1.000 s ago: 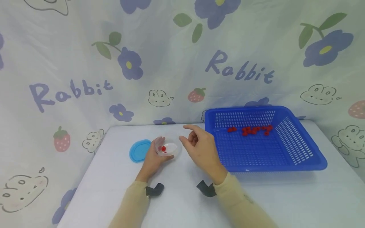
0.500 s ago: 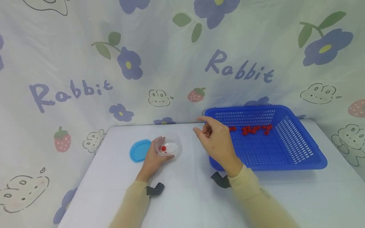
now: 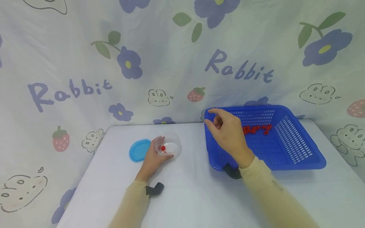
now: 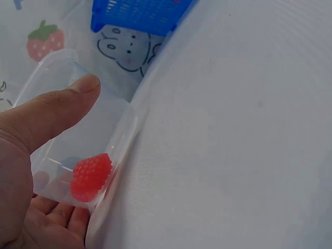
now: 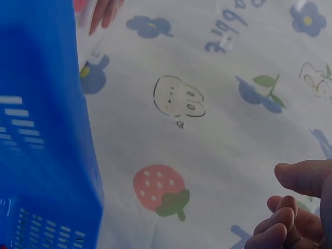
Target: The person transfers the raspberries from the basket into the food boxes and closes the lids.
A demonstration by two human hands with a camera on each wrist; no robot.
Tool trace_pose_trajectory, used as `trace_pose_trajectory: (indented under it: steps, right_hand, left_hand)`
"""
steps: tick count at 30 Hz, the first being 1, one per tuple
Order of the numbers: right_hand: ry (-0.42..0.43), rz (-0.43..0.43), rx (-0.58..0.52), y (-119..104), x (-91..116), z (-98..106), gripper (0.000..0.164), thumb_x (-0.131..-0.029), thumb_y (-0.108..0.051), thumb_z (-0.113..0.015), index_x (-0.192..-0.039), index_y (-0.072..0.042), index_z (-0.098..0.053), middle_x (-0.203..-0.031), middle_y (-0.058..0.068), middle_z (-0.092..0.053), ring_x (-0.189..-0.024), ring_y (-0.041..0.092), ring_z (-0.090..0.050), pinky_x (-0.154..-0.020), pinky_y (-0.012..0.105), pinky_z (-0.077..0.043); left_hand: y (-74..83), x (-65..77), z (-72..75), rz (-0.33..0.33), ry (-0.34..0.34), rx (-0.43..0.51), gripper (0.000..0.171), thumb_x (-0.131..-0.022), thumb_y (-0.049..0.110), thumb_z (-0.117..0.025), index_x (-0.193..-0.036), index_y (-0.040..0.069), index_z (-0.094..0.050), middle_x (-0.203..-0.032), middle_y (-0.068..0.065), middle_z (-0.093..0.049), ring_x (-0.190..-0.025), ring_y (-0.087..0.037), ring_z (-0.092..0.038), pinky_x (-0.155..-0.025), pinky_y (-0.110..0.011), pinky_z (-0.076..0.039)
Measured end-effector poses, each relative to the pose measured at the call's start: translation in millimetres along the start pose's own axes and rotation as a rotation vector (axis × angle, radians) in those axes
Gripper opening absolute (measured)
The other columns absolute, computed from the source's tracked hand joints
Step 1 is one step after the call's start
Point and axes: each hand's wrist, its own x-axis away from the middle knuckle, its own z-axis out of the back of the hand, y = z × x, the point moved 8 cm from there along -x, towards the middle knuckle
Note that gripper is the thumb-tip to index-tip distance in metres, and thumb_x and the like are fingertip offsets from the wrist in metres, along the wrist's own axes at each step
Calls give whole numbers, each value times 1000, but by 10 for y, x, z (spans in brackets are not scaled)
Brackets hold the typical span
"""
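Observation:
My left hand (image 3: 152,161) grips a clear plastic tub (image 3: 174,150) from its left side, with the thumb across the near wall. Inside the tub lie red raspberries (image 4: 92,174), bumpy and bright, low down in the left wrist view. My right hand (image 3: 230,135) hangs over the left part of a blue plastic basket (image 3: 273,158). Its thumb and index finger stand apart with nothing between them, and the other fingers curl loosely, as the right wrist view also shows. Several more raspberries (image 3: 262,129) lie at the back of the basket, some hidden behind the right hand.
A light blue lid (image 3: 139,150) lies on the white table (image 3: 185,190), just left of the tub. Behind the table hangs a patterned cloth (image 3: 171,69) with flowers, rabbits and strawberries. The basket's raised rim surrounds the raspberries.
My right hand has moved away from beside the tub, to the right and slightly up, over the basket's left side. My left hand and the tub have stayed where they were.

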Motion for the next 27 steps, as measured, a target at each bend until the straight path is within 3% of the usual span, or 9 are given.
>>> trace_pose_trajectory:
  steps: [13,27]
  right_hand:
    - [-45,26,137,180,-169,56,24,-83,-18,-69,-103,-4,-66,-64,1,-50,-54,14,-45,-50,28,-40]
    - [-192,-106,247,565,-266,-16,27,-86,-20,-65,-108,-3,-65,-66,4,-54,-53,18,-46,-51,30,-40]
  left_hand:
    - [1,-9,1,-14,-4,15,92,-70,32,-82,-142,24,-26,-140,12,-41,-133,-16,-32,-107,-49,-27]
    - [-28,-13,-6,-7,-6,31,92,-69,34,-82,-142,27,-26,-140,15,-40,-133,-13,-31,-108,-48,-26]
